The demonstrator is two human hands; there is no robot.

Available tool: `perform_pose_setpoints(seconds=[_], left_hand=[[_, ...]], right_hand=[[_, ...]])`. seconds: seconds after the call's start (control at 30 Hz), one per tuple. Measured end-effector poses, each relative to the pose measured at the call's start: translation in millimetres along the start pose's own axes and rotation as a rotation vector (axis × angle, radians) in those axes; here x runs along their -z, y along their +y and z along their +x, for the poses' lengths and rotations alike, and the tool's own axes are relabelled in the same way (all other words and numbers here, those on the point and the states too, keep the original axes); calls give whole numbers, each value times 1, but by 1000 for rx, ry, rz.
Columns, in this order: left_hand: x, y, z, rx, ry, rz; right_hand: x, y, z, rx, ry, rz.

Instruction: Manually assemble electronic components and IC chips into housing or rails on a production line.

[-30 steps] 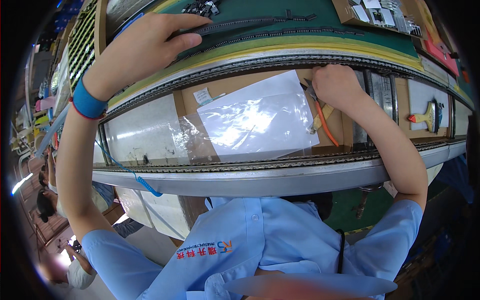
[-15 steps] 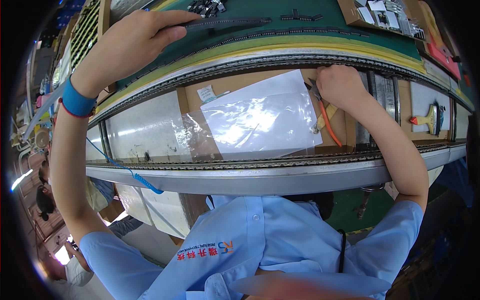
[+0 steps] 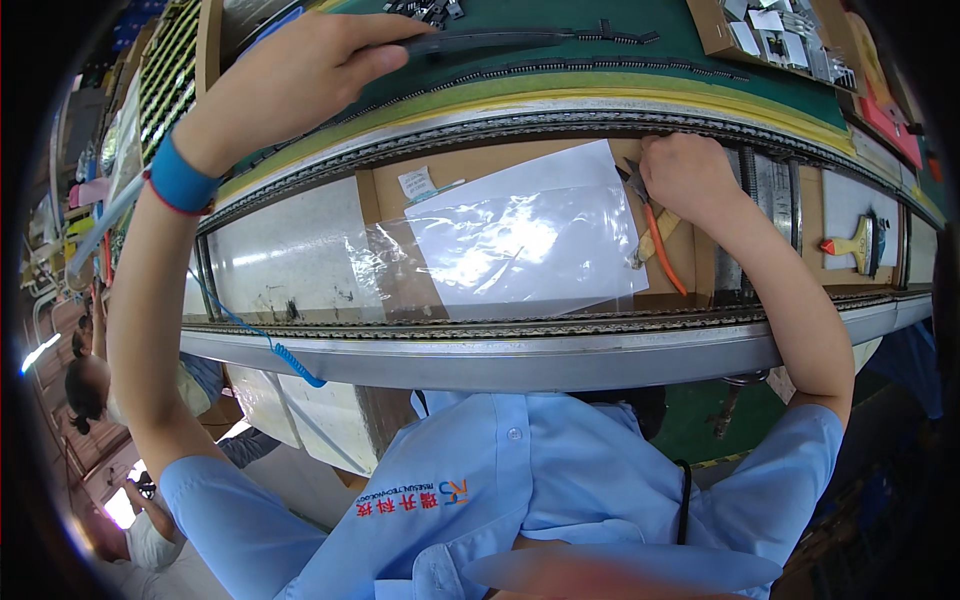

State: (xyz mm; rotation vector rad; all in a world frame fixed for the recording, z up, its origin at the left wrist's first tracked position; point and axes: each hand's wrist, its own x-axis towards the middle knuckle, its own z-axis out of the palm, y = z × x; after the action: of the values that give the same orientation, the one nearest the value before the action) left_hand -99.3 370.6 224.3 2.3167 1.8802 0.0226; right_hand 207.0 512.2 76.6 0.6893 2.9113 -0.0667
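Note:
At the far left, my left hand (image 3: 285,85) reaches over the green bench mat with thumb and fingers pinched on one end of a long dark tube (image 3: 500,40). The tube points right, and its far end meets a short line of black multi-pin chips (image 3: 632,38). A longer row of similar chips (image 3: 560,68) lies nearer, along the mat. My right hand (image 3: 690,178) is curled closed by the conveyor's far rail; its fingertips are hidden, so what they hold cannot be made out. Beside it lie orange-handled pliers (image 3: 662,250).
Between the conveyor rails, a cardboard tray (image 3: 705,268) holds white paper and a clear plastic bag (image 3: 500,245). A brush (image 3: 855,243) lies farther right. Loose black parts (image 3: 425,12) and a box of small parts (image 3: 715,30) are at the back. A blue coiled cord (image 3: 298,365) hangs in front.
My left hand has moved right with the tube, whose far end has closed in on the short line of chips. My right hand stays in place.

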Motion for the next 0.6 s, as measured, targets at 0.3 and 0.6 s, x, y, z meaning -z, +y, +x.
perform_pose_setpoints(seconds=[0.3,0.6], left_hand=[[20,24,1,229,-202,-10],[96,85,54,878,-627,-243]], right_hand=[[2,-1,1,-24,-31,6],[6,-7,4,27,14,25]])
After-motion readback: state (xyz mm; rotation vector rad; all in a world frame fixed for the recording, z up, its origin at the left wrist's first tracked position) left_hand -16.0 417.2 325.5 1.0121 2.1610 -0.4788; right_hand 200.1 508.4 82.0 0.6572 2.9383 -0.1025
